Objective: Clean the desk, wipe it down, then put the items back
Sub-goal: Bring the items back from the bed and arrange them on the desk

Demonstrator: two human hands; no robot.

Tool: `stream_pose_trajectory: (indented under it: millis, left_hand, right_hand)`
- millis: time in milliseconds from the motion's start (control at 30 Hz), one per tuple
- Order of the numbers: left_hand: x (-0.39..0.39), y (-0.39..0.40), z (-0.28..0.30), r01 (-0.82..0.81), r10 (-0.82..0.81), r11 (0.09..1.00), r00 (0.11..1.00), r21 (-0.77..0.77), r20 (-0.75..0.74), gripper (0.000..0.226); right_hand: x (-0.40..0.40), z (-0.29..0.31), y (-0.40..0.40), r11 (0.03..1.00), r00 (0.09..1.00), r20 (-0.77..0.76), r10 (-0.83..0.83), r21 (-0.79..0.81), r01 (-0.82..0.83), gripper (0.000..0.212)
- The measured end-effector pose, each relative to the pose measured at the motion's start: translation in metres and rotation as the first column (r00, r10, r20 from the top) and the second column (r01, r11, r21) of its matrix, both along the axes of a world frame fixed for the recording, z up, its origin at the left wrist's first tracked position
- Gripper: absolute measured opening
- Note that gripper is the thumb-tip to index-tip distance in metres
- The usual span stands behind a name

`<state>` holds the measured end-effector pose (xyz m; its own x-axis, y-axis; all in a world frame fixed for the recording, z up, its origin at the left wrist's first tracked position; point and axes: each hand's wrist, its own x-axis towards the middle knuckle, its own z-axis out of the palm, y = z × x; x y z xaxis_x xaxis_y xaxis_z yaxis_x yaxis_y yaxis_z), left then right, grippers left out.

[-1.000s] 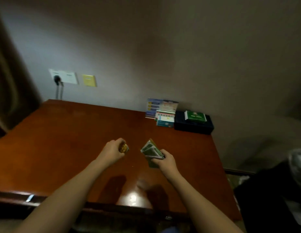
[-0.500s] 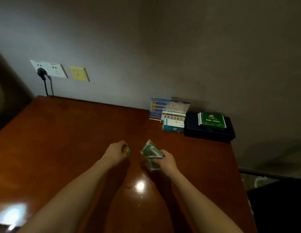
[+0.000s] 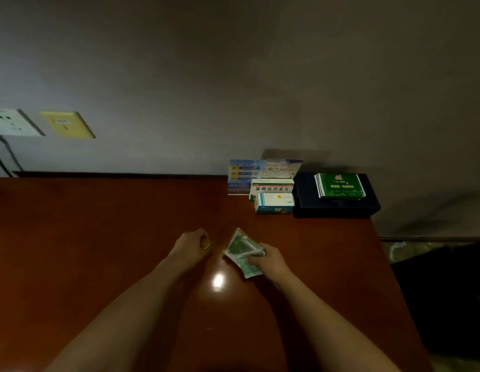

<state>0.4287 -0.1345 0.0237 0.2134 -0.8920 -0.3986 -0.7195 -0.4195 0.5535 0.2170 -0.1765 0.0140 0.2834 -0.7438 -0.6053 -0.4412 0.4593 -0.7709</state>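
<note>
Fingers of my left hand curl round a gold tin — right hand pinches green packets above the desk middle.

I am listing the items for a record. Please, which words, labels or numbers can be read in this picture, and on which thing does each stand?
"盐酸氨溴索片": on the upper medicine box, readable.
Lower medicine box: print too small to read.
Green packet on the dark box: pale lettering, blurred.
Blue leaflets by the wall: lines of text, too blurred.
Green packets in the right hand: nothing legible.
</note>
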Motion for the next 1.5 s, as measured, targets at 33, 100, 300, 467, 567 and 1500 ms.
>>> stream_pose_trajectory:
  millis: [33,100,300,467,567,1500]
  left_hand:
    - [0.004,-0.003,-0.004,-0.002,0.002,1.0,1.0,0.013,-0.01,0.019]
    - [0.01,-0.008,-0.009,-0.002,0.003,0.999,1.0,0.032,-0.015,0.019]
    - [0.014,-0.013,-0.023,0.021,-0.019,0.997,0.999,0.073,-0.032,0.027]
    - [0.015,-0.011,-0.034,0.044,-0.044,0.994,0.999,0.099,-0.012,0.035]
    - [0.012,-0.011,-0.034,0.03,-0.029,0.991,1.0,0.127,-0.008,0.043]
    - [-0.054,0.001,-0.015,-0.11,0.081,0.992,0.926,-0.057,-0.37,0.019]
  right_hand:
    - [0.003,-0.004,-0.003,1.0,1.0,0.0,0.001,0.006,-0.001,0.02]
    - [0.009,-0.012,-0.007,1.0,1.0,0.01,-0.014,0.017,0.013,0.021]
    - [0.019,-0.026,-0.005,0.996,0.998,-0.042,0.041,0.077,-0.038,0.018]
    - [0.016,-0.027,-0.009,0.996,0.999,-0.041,0.015,0.094,-0.011,0.024]
    - [0.011,-0.026,-0.007,0.995,1.0,-0.022,-0.01,0.096,0.012,0.028]
    - [0.012,0.002,0.003,0.981,0.995,-0.054,-0.087,-0.179,0.076,0.032]
